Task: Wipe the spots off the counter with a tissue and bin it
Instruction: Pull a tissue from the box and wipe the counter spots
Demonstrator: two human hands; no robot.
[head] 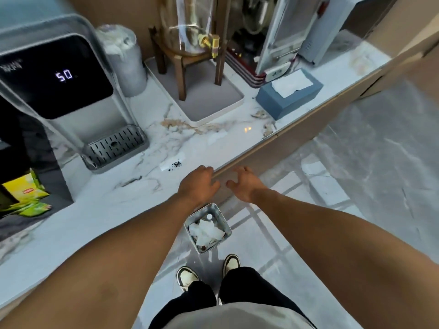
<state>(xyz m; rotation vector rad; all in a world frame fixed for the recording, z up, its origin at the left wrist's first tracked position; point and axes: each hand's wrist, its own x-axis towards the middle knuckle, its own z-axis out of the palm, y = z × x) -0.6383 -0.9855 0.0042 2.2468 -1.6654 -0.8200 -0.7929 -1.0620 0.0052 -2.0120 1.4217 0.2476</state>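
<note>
A cluster of small dark spots (176, 164) lies on the white marble counter (99, 200), near its front edge. My left hand (199, 184) rests at the counter's edge just below the spots, fingers curled, holding nothing that I can see. My right hand (244, 184) hovers beyond the edge over the floor, fingers spread and empty. A blue tissue box (288, 96) with a white tissue sticking out stands on the counter to the right. A square metal bin (207, 227) with crumpled white tissues inside stands on the floor below my hands.
A water dispenser (59, 91) showing "50" stands at the left with a drip grate. A glass jar on a wooden stand (190, 58) sits on a grey tray. Yellow and green tea packets (26, 195) lie at far left. My shoes (209, 271) are on the tiled floor.
</note>
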